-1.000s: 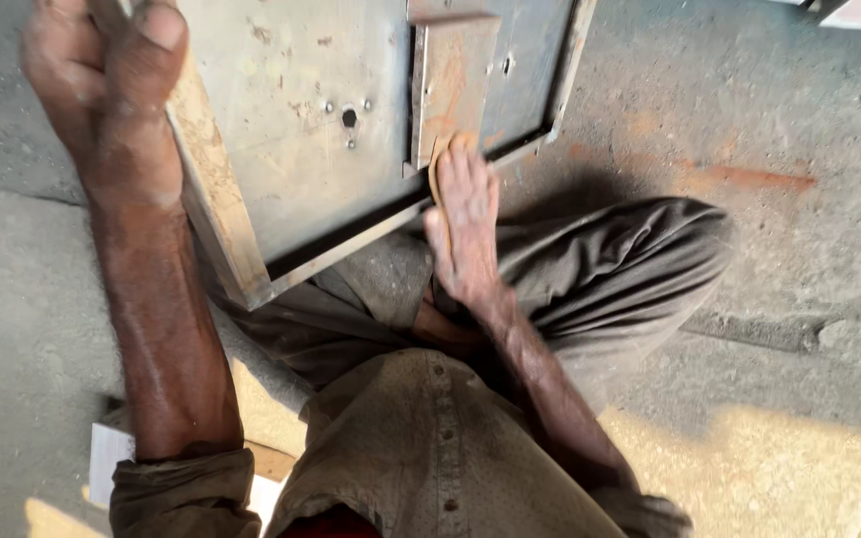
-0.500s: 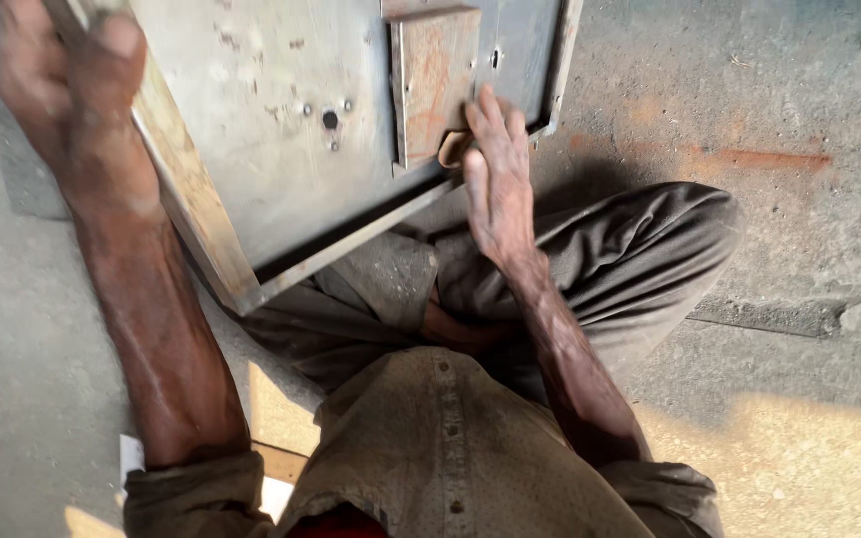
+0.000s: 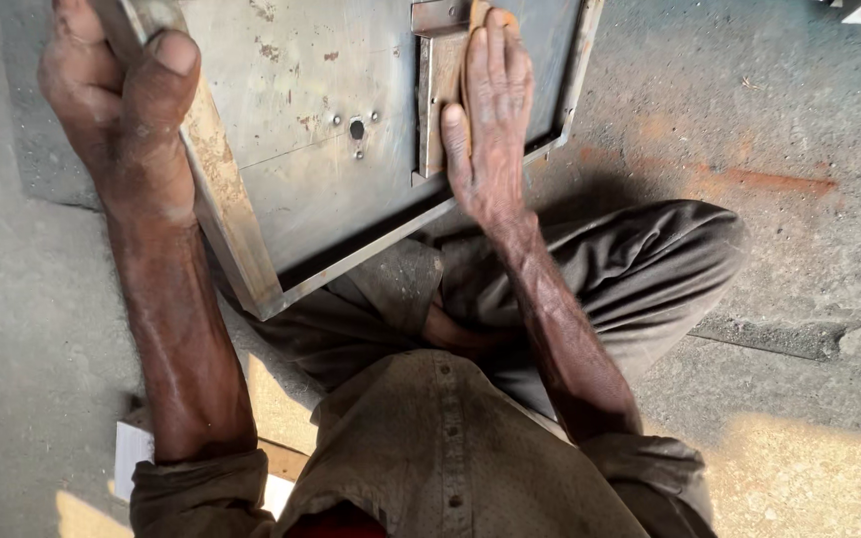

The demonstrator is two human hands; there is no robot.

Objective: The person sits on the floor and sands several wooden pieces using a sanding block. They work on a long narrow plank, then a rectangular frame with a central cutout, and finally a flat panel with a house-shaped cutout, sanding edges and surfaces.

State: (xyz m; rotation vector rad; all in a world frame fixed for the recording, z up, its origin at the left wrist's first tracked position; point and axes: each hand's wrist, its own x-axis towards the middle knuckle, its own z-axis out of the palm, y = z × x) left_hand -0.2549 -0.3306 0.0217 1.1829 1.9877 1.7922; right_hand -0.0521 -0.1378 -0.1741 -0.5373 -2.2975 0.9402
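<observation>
Metal panel (image 3: 301, 159), grey and spotted with rust, is leaning tilted over the seated person's lap, its near corner resting against the trousers (image 3: 610, 269). Left hand (image 3: 122, 110) is gripping the panel's left edge, thumb curled over the front face. Right hand (image 3: 490, 120) is lying flat, fingers stretched out, pressing a brown piece of sandpaper (image 3: 477, 20) against the raised rusty strip (image 3: 440, 100) on the panel's right side. Concrete floor (image 3: 799, 130) is lying all around.

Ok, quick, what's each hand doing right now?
Left hand: closed, gripping the edge of the metal panel.
Right hand: flat, pressing a brown pad on the panel's raised strip.
</observation>
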